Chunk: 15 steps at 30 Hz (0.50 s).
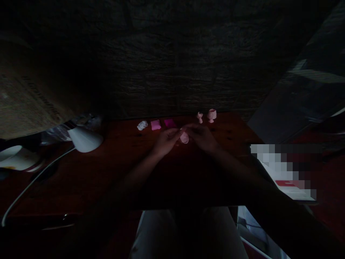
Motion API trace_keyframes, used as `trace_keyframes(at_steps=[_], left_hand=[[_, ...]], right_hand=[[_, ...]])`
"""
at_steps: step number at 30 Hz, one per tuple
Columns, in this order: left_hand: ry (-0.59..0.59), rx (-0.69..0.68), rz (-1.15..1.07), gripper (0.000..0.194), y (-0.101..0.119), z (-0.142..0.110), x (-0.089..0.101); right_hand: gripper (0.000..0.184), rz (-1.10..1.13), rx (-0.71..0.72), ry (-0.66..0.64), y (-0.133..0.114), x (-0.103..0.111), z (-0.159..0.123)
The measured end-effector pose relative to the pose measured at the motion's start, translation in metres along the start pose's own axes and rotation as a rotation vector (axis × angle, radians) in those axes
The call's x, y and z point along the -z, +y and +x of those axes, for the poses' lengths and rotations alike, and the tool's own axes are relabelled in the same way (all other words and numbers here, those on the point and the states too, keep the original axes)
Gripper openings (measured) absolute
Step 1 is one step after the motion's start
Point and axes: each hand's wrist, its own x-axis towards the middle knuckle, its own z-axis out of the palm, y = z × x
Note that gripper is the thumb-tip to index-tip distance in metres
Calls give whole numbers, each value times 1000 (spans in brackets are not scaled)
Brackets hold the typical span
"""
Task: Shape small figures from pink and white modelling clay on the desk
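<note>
Over the middle of the dark wooden table, my left hand [167, 139] and my right hand [202, 136] meet. Their fingers are closed on a small, round, pale pink piece [184, 137] that looks like modelling clay. The dim light hides its exact shape. Just beyond my right hand stand a small pink goblet shape [212, 115] and a smaller pink stemmed piece [199, 117]. Past my left hand lie a magenta square [169, 123], a lighter pink square packet [155, 125] and a crumpled white lump [142, 125].
A white cone-shaped lamp [85, 139] with a cable stands on the left of the table [107, 172]. Beside it are a white cup-like object [16, 157] and a large cardboard box [29, 86]. A brick wall [175, 64] rises behind. White papers [292, 189] lie at right.
</note>
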Motion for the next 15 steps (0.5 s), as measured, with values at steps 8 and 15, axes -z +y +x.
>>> trace_keyframes(at_steps=[8, 15], left_hand=[[-115, 24, 16, 38, 4, -3, 2], [-58, 61, -29, 35, 4, -3, 0]], right_hand=[[39, 72, -51, 25, -1, -1, -1], [36, 15, -8, -27, -5, 0, -2]])
